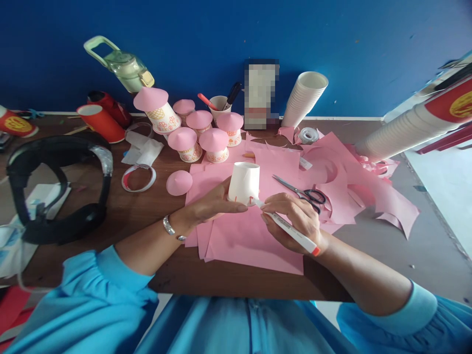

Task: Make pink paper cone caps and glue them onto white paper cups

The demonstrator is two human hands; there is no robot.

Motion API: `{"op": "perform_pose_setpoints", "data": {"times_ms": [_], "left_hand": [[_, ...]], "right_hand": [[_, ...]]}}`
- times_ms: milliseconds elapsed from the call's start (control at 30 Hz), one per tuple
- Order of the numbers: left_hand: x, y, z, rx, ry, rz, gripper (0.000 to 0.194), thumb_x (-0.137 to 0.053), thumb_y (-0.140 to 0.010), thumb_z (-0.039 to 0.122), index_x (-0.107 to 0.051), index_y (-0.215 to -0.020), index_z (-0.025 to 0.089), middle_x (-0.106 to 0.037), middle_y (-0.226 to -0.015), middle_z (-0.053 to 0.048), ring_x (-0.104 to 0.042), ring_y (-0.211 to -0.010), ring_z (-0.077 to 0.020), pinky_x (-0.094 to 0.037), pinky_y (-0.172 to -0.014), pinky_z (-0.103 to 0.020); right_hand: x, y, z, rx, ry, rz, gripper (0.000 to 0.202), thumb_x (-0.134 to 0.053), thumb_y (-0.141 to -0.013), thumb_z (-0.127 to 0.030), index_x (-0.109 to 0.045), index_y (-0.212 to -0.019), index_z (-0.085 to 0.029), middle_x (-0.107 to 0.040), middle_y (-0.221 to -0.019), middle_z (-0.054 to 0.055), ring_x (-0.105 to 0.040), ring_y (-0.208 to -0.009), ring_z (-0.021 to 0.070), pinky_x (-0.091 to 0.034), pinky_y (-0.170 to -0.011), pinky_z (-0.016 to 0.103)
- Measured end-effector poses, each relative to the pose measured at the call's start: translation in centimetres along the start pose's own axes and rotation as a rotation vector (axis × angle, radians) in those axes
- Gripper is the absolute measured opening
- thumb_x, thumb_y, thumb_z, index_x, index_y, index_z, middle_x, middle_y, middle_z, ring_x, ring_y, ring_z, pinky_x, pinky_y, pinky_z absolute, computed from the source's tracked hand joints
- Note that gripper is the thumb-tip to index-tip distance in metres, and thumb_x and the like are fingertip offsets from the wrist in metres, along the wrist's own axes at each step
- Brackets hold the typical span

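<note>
A plain white paper cup (243,179) is held upside down above the pink sheets (254,241), with my left hand (217,202) wrapped round its lower side. My right hand (295,221) grips a white marker pen (291,231) that has an orange end. Its tip touches the cup near the rim, where a few small orange-red strokes show. To the right lie scissors (300,191) with black handles. Behind the cup stand several decorated cups with pink cone roofs (215,142), and a loose pink paper cone (179,183) rests at the left.
Pink paper scraps (342,182) spread over the right side. A stack of white cups (304,98), a pen cup (221,107) and a green bottle (125,66) stand along the blue wall. At left lie a tape roll (138,178) and a black headset-like band (59,187).
</note>
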State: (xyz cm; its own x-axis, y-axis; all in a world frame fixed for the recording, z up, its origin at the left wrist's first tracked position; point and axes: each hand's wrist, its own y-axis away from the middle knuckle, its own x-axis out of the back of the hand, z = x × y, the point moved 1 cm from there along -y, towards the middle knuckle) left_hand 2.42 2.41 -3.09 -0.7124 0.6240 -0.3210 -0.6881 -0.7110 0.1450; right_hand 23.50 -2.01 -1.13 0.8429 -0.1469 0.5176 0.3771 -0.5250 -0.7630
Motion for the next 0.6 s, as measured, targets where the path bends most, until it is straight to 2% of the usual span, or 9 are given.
{"op": "perform_pose_setpoints", "data": {"times_ms": [200,367,600], "left_hand": [[-0.30,0.03,0.43,0.002,-0.005,0.014,0.037,-0.085,-0.077,0.033,-0.065,-0.104,0.017,-0.067,-0.097,-0.004,-0.060,-0.089,-0.0179,-0.047,-0.082,-0.032],[-0.29,-0.01,0.41,0.006,-0.022,0.045,0.044,-0.087,-0.074,0.035,-0.065,-0.108,0.018,-0.067,-0.100,-0.005,-0.061,-0.091,-0.0181,-0.049,-0.081,-0.032],[-0.58,0.13,0.70,-0.114,0.092,0.055,0.053,-0.085,-0.079,0.036,-0.065,-0.127,0.025,-0.071,-0.115,-0.007,-0.066,-0.110,-0.0237,-0.053,-0.099,-0.039]], "right_hand": [[0.00,-0.03,-0.11,-0.004,-0.005,-0.013,0.030,-0.064,-0.088,-0.005,-0.062,-0.113,-0.022,-0.072,-0.081,0.002,-0.074,-0.071,0.0172,-0.062,-0.062,0.028],[0.10,-0.23,-0.26,0.031,-0.006,-0.003,0.026,-0.065,-0.088,-0.004,-0.062,-0.108,-0.019,-0.072,-0.079,0.003,-0.074,-0.071,0.0174,-0.063,-0.063,0.028],[0.47,-0.22,0.04,0.031,-0.010,0.059,0.024,-0.065,-0.087,-0.003,-0.063,-0.106,-0.017,-0.071,-0.080,0.005,-0.072,-0.070,0.0180,-0.062,-0.062,0.028]]}}
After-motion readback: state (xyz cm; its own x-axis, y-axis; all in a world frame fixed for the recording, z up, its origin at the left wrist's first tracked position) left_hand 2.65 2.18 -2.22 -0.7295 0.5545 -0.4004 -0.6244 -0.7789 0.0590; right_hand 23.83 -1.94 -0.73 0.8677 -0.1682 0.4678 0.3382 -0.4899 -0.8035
